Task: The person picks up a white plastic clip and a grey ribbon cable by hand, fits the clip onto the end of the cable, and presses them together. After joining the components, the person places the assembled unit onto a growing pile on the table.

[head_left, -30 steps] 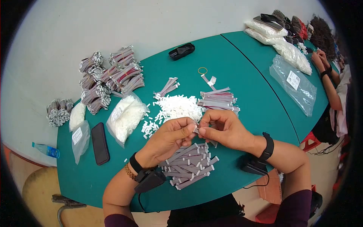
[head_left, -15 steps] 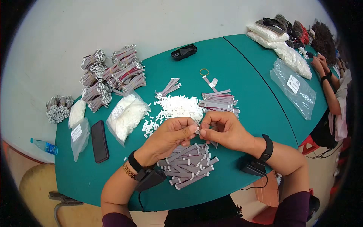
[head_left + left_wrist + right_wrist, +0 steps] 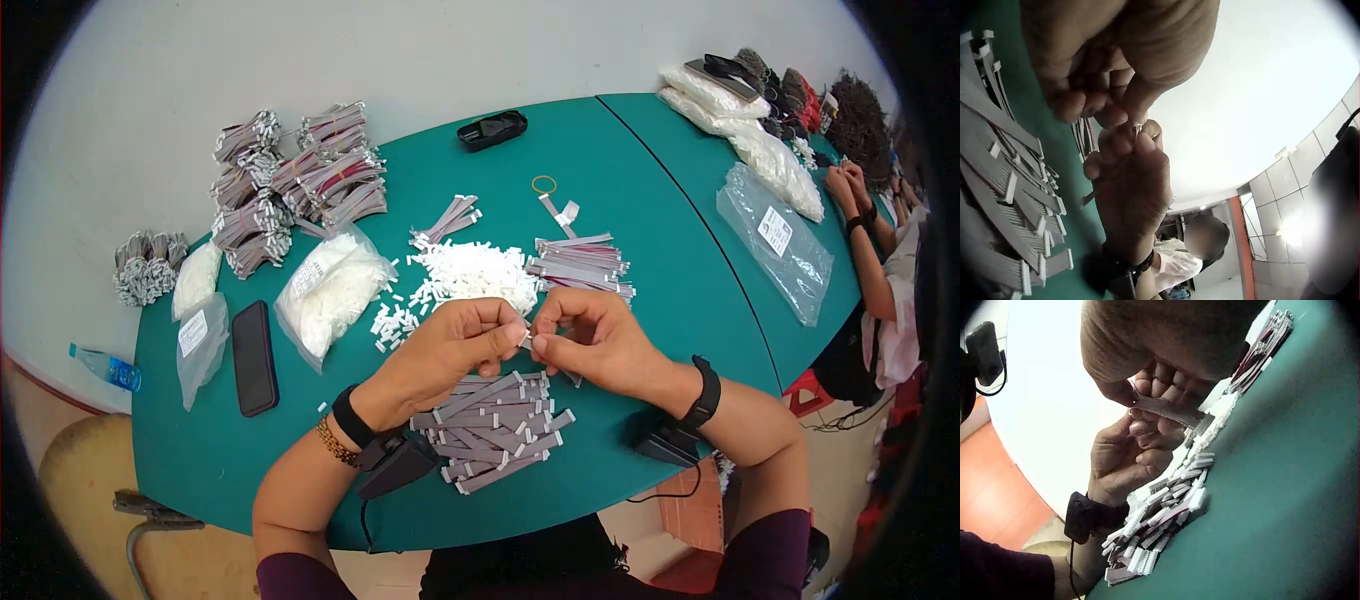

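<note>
In the head view, both hands meet fingertip to fingertip over the table. My right hand (image 3: 608, 345) pinches a flat grey ribbon cable (image 3: 1169, 411), whose far end with a connector hangs below the palm in the right wrist view. The thumb and forefinger of my left hand (image 3: 450, 348) pinch a small white piece (image 3: 1139, 127) at the cable's other end; the fingers hide most of it. Just below the hands lies a loose pile of grey ribbon cables (image 3: 495, 430) with white connectors. Beyond them is a heap of small white pieces (image 3: 475, 278).
Behind the right hand lies a stack of ribbon cables (image 3: 580, 262). To the left are a bag of white pieces (image 3: 335, 290), a phone (image 3: 254, 358) and bundled cables (image 3: 335, 170). A black case (image 3: 492, 130) sits at the back. Another person's hands (image 3: 850, 187) work at far right.
Both hands stay together at the cable end, with only slight finger movement. The head view has shifted a little.
</note>
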Demonstrator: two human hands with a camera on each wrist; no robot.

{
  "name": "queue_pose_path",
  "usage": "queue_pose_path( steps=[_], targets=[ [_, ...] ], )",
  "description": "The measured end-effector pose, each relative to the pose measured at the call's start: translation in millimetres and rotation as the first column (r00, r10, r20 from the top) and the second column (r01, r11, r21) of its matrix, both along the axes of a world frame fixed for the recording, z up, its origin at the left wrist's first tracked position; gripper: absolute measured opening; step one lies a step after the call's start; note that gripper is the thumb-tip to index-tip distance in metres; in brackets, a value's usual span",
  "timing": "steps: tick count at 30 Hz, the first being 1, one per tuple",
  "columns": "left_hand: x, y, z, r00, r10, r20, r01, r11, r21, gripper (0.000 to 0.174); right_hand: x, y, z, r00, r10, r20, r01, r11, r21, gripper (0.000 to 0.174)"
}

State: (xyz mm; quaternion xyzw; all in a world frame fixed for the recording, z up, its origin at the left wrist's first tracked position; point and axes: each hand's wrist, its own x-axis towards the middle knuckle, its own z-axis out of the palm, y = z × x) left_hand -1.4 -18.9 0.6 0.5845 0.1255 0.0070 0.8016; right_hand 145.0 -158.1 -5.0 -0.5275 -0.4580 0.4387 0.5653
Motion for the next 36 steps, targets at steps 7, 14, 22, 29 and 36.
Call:
queue_pose_path(
  steps=[7,14,22,29,36],
  targets=[
    [1,-5,1,0.995,0.103,0.006,-0.1,0.953,0.287,0.02,-4,2,-8,0.95,-0.138,0.281,0.08,0.975,0.208,0.009],
    [0,-3,-2,0.999,0.042,0.009,-0.043,0.998,0.052,0.02,0,2,-6,0.997,-0.037,0.069,0.033,0.998,0.057,0.009],
    [-1,-4,1,0.997,0.069,-0.017,-0.064,0.975,0.214,0.02,-2,1,-6,0.99,-0.035,0.135,0.026,0.997,0.07,0.01],
    [-1,-1,4,1.0,0.025,-0.017,-0.025,0.999,0.023,0.019,0,3,-5,0.998,0.003,-0.069,-0.003,1.0,0.007,0.009],
    [0,3,1,0.998,-0.021,-0.055,0.016,0.995,-0.095,0.017,0,3,-5,0.998,0.039,-0.046,-0.036,0.998,0.047,0.009]
  ],
)
